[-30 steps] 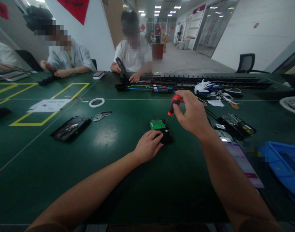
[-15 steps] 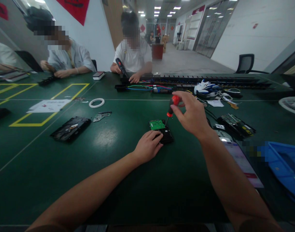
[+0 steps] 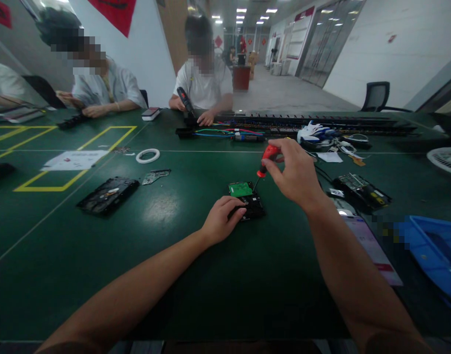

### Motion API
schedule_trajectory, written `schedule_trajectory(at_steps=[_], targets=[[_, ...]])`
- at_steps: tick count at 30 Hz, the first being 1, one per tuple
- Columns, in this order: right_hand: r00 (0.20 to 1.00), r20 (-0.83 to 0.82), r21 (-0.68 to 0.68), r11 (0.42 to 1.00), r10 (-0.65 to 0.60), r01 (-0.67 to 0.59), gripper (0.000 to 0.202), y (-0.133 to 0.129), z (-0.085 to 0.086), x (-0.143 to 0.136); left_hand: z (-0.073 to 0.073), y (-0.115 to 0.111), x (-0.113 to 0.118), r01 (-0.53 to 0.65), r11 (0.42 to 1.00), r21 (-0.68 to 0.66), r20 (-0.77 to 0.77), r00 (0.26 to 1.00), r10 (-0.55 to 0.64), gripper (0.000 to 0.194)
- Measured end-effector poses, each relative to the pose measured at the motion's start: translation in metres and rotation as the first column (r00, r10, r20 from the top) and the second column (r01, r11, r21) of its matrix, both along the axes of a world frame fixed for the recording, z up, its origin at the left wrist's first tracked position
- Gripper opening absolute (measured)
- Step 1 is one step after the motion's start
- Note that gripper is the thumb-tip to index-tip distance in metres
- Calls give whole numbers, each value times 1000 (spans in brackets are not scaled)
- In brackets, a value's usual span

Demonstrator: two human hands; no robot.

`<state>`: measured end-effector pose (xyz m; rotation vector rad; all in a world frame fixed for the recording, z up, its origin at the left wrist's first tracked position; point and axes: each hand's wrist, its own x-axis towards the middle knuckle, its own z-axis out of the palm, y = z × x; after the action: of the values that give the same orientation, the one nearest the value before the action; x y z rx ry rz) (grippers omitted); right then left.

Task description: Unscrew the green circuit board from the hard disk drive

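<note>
1. The person's left hand (image 3: 221,220) rests on the dark green desk (image 3: 173,255), its fingers curled against the near edge of a small black hard drive (image 3: 250,206) and pressing on it rather than closed around it.
2. The drive lies flat near the middle of the desk, with a green circuit board (image 3: 240,189) on its far end.
3. The right hand (image 3: 295,176) hovers above and to the right of the drive, fingers pinched shut on the red-handled screwdriver (image 3: 266,159).
4. The screwdriver slants down to the left, its thin dark shaft ending at the drive's far right corner, just beside the green board.
5. To the left lies another black opened drive (image 3: 107,195), well apart, and beyond it a white ring of tape (image 3: 148,156).
6. To the right sit a dark electronic assembly (image 3: 361,190) and a blue plastic tray (image 3: 437,250) at the desk's edge.
7. Two other people sit across the desk; one holds a black power screwdriver (image 3: 185,102).
</note>
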<state>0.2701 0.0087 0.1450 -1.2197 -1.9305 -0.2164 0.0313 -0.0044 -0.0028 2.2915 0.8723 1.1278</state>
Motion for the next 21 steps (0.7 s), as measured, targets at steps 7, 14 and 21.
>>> schedule_trajectory(at_steps=[7,14,21], targets=[[999,1,18,999,42,-42,37,0,-1,-4,5,-2,-4,53,990,-131,141,989,-35,25],[999,31,1,1000,-9,9,35,-3,1,-3,8,-2,-6,127,935,-330,299,954,-24,39],[999,52,-44,999,0,3,47,-3,2,-4,8,-1,-5,163,909,-383,344,939,-23,45]])
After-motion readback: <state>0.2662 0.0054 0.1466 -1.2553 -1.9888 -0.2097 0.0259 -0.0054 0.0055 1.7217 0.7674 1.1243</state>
